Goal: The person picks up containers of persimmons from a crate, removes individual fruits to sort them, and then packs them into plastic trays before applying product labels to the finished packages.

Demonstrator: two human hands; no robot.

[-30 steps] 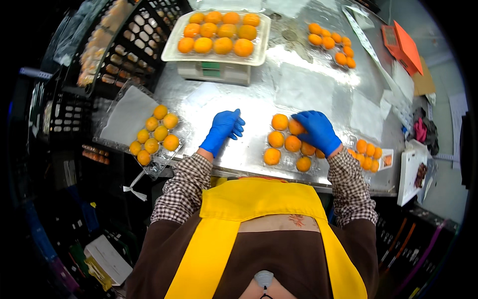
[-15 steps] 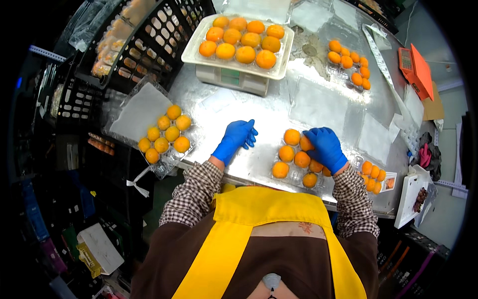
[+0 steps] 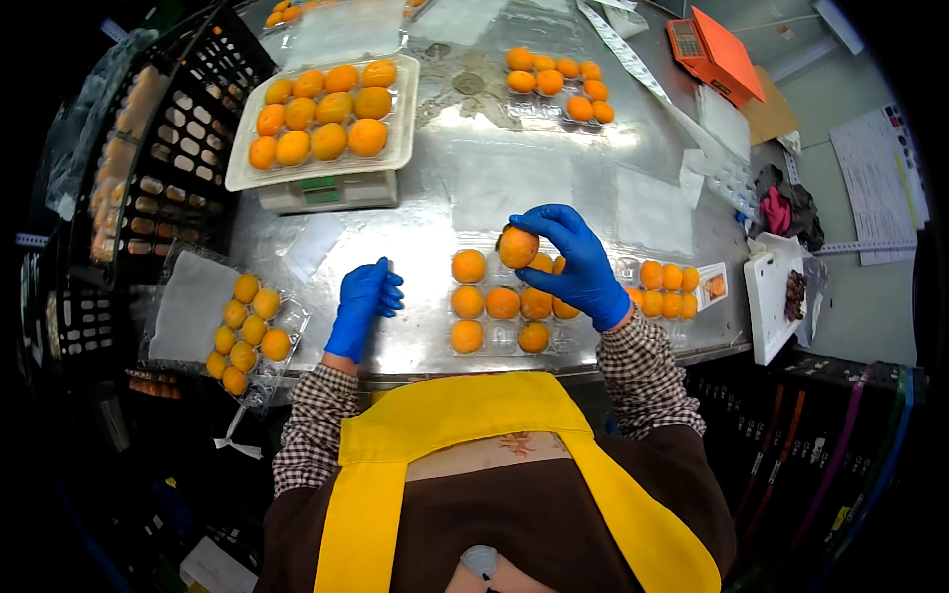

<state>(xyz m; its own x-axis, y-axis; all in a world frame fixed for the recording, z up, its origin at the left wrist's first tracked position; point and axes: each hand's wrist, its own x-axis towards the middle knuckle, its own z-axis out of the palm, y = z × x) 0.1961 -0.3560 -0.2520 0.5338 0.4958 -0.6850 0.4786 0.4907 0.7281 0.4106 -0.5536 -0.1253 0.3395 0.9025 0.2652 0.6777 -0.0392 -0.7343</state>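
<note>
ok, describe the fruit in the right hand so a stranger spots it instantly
On the metal table, find the clear tray just beyond the yellow apron. Over it is the blue-gloved right hand. Look for the one orange fruit pinched in it; its neighbours sit in the tray.

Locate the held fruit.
In the head view, the held fruit is just right of centre, in the right hand, over the pack under that hand.

Got twelve oranges point(image 3: 334, 107) on one white scale point(image 3: 326, 192), nine in the left pack point(image 3: 294, 318), nine in the far pack point(image 3: 544, 111), plus one single orange point(image 3: 518, 248) held up in the right hand point(image 3: 575, 263). Two blue gloves point(image 3: 364, 308) total.
</note>
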